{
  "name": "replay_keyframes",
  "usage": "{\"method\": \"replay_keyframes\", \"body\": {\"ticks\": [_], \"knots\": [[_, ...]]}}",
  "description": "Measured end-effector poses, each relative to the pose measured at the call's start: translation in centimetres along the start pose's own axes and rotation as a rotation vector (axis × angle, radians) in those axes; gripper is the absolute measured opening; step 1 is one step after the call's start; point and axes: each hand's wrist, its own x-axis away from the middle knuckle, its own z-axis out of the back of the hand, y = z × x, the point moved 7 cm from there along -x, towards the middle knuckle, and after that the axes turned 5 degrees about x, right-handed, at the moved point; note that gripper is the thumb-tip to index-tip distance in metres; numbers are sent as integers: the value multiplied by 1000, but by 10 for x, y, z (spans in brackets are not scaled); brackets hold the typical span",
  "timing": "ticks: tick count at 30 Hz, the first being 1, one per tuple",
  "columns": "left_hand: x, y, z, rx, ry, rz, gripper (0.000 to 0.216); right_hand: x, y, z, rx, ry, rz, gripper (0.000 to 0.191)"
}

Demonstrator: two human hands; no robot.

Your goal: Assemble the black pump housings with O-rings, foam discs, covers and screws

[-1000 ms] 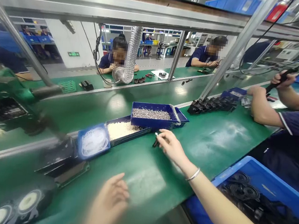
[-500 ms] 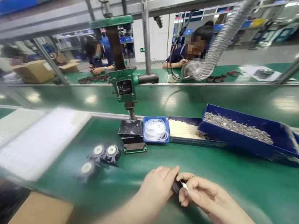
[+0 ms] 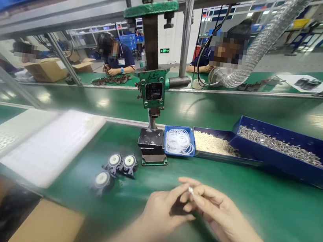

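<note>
My left hand [image 3: 161,210] is curled around a dark part [image 3: 179,208], mostly hidden between its fingers and thumb. Between the fingertips of my right hand [image 3: 215,207] is a small white piece [image 3: 190,190], close against my left index finger. Both hands are over the green bench, in front of the blue trays. To their left sit black round parts [image 3: 114,161] with white centres, three in a cluster.
A green press [image 3: 153,90] stands behind the hands. Beside it are a blue tray of white rings [image 3: 179,141], a bin of cream pieces [image 3: 213,143] and a raised bin of metal pins [image 3: 280,146]. White trays [image 3: 53,146] and a cardboard box [image 3: 46,225] lie left. Several people work opposite.
The view has shifted, so the bench things appear farther right. My hands have turned; the dark part between them is now less visible, and the white piece sits higher at the fingertips.
</note>
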Motion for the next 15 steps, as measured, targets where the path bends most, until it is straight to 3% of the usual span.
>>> {"method": "replay_keyframes", "body": {"ticks": [3, 7, 11, 15], "knots": [[1, -19, 1, 651, 126, 277, 52, -4, -7, 13, 46, 133, 50, 28], [3, -27, -3, 1263, 217, 536, 54, -7, 5, 6, 182, 73, -17, 37], [3, -22, -2, 1429, 198, 616, 55, -9, 18, -4, 435, 92, 11, 40], [3, -22, -4, 1474, 181, 598, 60, -10, 16, -10, 659, 133, 94, 35]]}}
